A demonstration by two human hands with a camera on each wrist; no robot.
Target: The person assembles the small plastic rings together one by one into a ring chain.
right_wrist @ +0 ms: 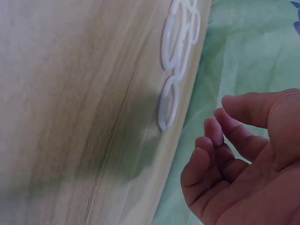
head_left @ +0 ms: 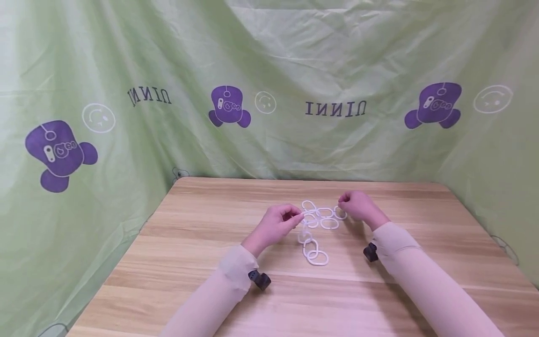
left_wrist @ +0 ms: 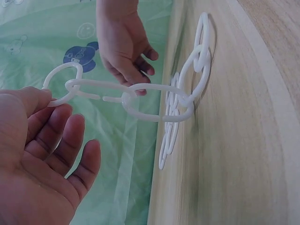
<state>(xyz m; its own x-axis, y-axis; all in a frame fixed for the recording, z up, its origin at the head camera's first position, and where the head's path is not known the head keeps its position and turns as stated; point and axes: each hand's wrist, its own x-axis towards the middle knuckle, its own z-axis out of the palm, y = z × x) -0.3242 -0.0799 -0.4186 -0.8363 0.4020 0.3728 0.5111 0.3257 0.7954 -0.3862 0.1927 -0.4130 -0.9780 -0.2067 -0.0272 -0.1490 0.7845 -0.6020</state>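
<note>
My left hand [head_left: 275, 225] pinches an end link of a white plastic chain [left_wrist: 152, 86] between thumb and fingertips. In the left wrist view, the held link [left_wrist: 80, 75] is up off the table, with more linked ovals slanting down from it. The chain's other end lies toward me on the wood. Behind it, a group of white oval links [head_left: 330, 228] lies flat, partly overlapping. My right hand [head_left: 358, 206] hovers above the right end of that group. Its fingers [right_wrist: 197, 166] are loosely bent with nothing between them, apart from the nearest link [right_wrist: 162, 115].
The wood-grain table [head_left: 177, 262] runs back to a green curtain [head_left: 269, 150] printed with purple figures and lettering, which also hangs on both sides. A small black device [head_left: 260, 280] is strapped at my left wrist, another [head_left: 370, 252] at my right.
</note>
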